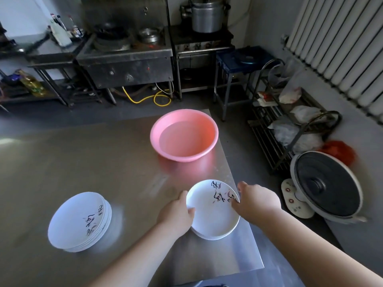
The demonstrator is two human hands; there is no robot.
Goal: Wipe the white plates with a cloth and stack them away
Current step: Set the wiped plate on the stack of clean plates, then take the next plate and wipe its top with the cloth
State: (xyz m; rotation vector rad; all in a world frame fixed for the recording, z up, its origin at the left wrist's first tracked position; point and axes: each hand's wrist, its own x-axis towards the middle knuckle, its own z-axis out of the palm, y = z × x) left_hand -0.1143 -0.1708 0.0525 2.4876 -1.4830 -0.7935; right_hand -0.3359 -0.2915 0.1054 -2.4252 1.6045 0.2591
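My left hand (176,212) and right hand (257,201) hold the top plate (209,210) by its two sides. It sits on a small pile near the surface (83,158) edge. A second pile (79,221), maybe seven plates, is well to the left. One pink bowl (184,134) with water stands behind. One fan (325,185) is on the floor.

Bench (83,162): bare brushed steel, filling the lower left and centre of the frame.
Upper centre: pink basin (184,135).
Lower left: tall plate stack (79,221).
Lower centre-right: short plate stack (213,210), near the bench's right edge.
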